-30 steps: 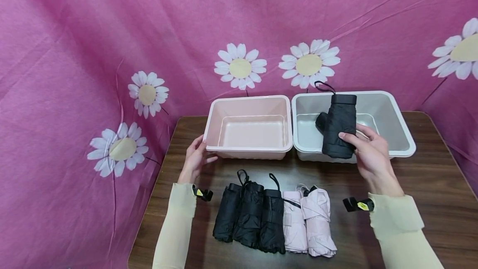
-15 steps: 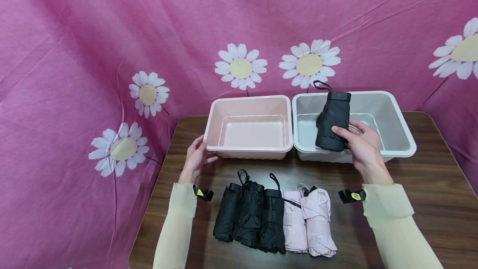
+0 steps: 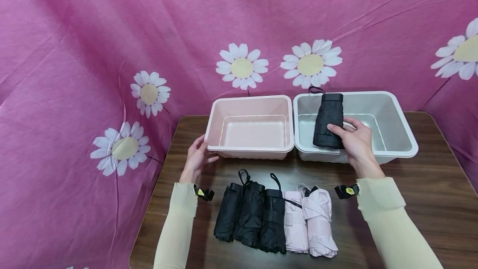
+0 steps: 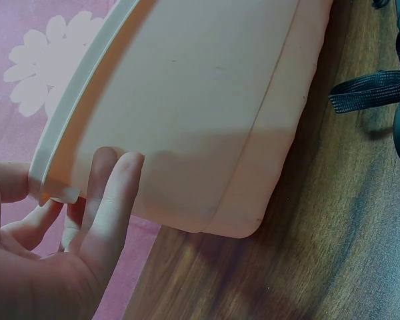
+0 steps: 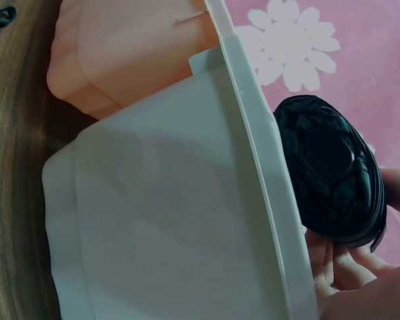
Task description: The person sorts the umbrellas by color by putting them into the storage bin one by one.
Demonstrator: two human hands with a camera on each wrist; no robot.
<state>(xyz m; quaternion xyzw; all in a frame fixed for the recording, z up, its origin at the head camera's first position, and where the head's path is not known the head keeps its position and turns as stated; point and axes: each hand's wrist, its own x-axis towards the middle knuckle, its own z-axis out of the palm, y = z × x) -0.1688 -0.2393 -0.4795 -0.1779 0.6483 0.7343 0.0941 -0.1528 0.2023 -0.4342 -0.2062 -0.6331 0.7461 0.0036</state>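
My right hand [image 3: 358, 140] grips a folded black umbrella [image 3: 328, 121] over the left part of the grey bin [image 3: 401, 152]. The umbrella's strap points to the back, and the right wrist view shows the black umbrella [image 5: 327, 167] end-on beside the bin rim. My left hand [image 3: 195, 159] holds the front left corner of the pink bin [image 3: 250, 150]. In the left wrist view, the thumb lies along the outer wall of the pink bin [image 4: 207, 120] and other fingers are at the rim.
In front of the bins, several folded umbrellas lie side by side on the wooden table [image 3: 422, 206]: black ones [image 3: 249, 215] at left, two pale pink ones [image 3: 319, 223] at right. A pink flowered cloth [image 3: 186, 24] hangs behind the table.
My right hand has moved left and slightly away from me with the black umbrella. Another black umbrella, visible earlier in the grey bin, is now hidden behind it. My left hand stays put.
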